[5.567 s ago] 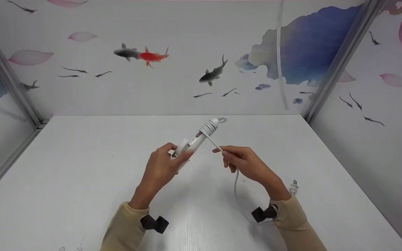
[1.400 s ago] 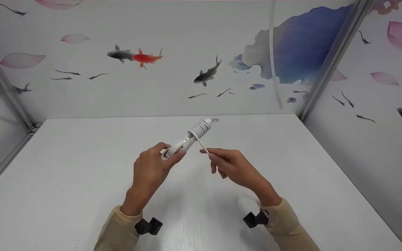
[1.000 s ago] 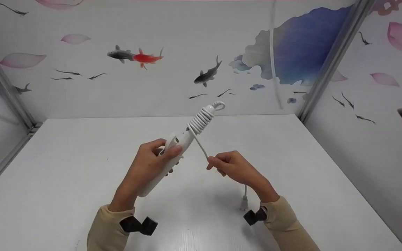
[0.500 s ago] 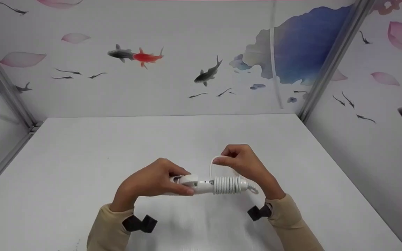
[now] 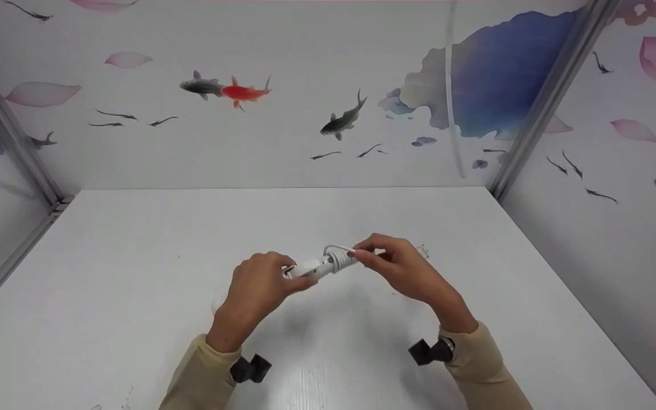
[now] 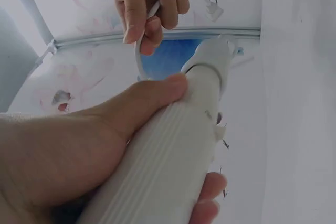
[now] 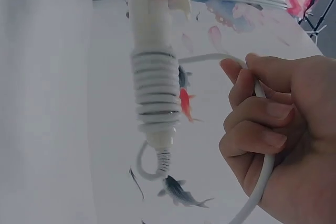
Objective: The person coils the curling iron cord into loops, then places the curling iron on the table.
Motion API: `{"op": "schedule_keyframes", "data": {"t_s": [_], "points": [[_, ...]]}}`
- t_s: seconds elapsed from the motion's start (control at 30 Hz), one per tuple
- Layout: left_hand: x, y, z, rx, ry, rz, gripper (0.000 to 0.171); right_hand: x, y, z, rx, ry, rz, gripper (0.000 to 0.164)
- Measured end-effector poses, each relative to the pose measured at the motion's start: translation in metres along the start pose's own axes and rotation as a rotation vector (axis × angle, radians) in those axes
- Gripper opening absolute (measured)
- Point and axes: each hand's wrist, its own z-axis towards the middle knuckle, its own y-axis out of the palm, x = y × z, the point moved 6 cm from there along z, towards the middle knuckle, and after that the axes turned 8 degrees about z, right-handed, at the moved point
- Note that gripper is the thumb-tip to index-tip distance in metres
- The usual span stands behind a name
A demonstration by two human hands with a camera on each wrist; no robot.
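My left hand (image 5: pixel 259 287) grips a white hair curling iron (image 5: pixel 307 269) around its body, thumb along the near side. The ribbed body fills much of the left wrist view, under the thumb. White cord (image 7: pixel 157 90) is wound in several snug coils round the handle end, and a small loop leaves the tip. From the last coil the free cord arcs over to my right hand (image 5: pixel 405 270), which pinches it between thumb and index finger. In the right wrist view the cord runs on through the curled fingers. A plug (image 6: pixel 214 10) dangles behind the right hand.
Both hands are above a white table (image 5: pixel 146 296). A back wall (image 5: pixel 282 154) printed with fish and petals stands behind it, and grey metal posts (image 5: pixel 556 102) mark the corners. Black wrist cameras (image 5: pixel 430 351) sit at the sleeves.
The cord has more coils than several seconds ago. Since half a second ago the iron has risen from level to tilted up and rightward; the right hand still pinches the cord beyond it.
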Motion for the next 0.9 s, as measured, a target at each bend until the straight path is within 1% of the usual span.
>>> {"op": "schedule_keyframes", "data": {"t_s": [0.1,0.2,0.33,0.4,0.47,0.57,0.63,0.7,0.77,0.83,0.87,0.9], "points": [[-0.004,-0.004,0.003,0.060,-0.057,-0.055,0.039,-0.003,0.003,0.001,-0.028,-0.016,0.022,0.028],[-0.006,-0.008,0.005,0.113,-0.075,-0.115,0.039,-0.002,0.007,0.003,-0.069,-0.024,0.079,0.029],[-0.006,-0.014,0.005,0.166,-0.057,-0.196,0.044,-0.001,0.014,0.003,-0.137,-0.057,0.172,0.028],[-0.005,-0.016,0.005,0.160,-0.041,-0.246,0.046,0.000,0.018,0.003,-0.179,-0.077,0.199,0.027],[-0.004,-0.018,0.005,0.129,-0.021,-0.313,0.045,0.003,0.020,0.002,-0.232,-0.089,0.223,0.028],[-0.003,-0.019,0.005,0.064,0.002,-0.395,0.041,0.010,0.025,0.002,-0.349,-0.106,0.233,0.034],[-0.002,-0.019,0.004,0.021,0.024,-0.430,0.038,0.017,0.027,0.001,-0.425,-0.100,0.233,0.040],[0.000,-0.019,0.003,-0.021,0.059,-0.441,0.036,0.025,0.027,0.000,-0.474,-0.080,0.213,0.043],[0.003,-0.019,0.002,-0.070,0.120,-0.451,0.034,0.033,0.025,0.001,-0.476,-0.043,0.181,0.040],[0.006,-0.019,0.000,-0.126,0.210,-0.457,0.029,0.042,0.021,0.001,-0.418,0.043,0.139,0.030],[0.008,-0.019,-0.001,-0.158,0.262,-0.457,0.027,0.042,0.020,0.001,-0.398,0.031,0.118,0.024],[0.009,-0.018,-0.003,-0.188,0.316,-0.452,0.024,0.042,0.018,0.002,-0.373,0.048,0.105,0.018]]}}
